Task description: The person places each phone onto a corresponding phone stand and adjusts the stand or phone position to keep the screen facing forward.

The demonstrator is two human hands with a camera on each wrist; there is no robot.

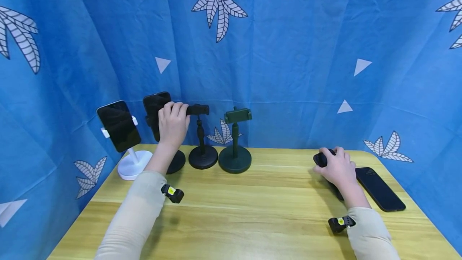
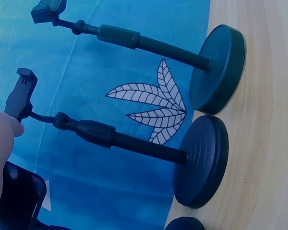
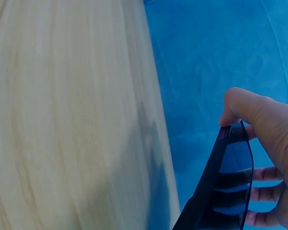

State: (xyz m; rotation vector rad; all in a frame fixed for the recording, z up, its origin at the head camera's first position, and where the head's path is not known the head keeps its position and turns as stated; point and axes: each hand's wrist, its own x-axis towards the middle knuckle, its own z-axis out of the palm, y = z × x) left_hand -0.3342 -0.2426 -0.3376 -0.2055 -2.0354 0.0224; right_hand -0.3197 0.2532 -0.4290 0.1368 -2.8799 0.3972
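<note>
My left hand (image 1: 174,123) grips the left end of the clamp (image 1: 197,110) on a black phone stand (image 1: 203,156). In the left wrist view, a fingertip lies against that clamp (image 2: 21,93), and the hand's far side is out of sight. Toward the table's right end, my right hand (image 1: 338,167) holds a black smartphone (image 1: 325,158) by its edges, tilted with one end raised. The right wrist view shows thumb and fingers on opposite sides of this smartphone (image 3: 221,177). Another dark smartphone (image 1: 379,189) lies flat beside the right hand.
A white stand (image 1: 135,164) at far left carries a smartphone (image 1: 119,125). Behind my left hand, a black stand (image 1: 177,162) carries another smartphone (image 1: 154,109). A dark green stand (image 1: 235,159) has a bare clamp. Blue curtain (image 1: 288,51) borders the wooden table (image 1: 252,212).
</note>
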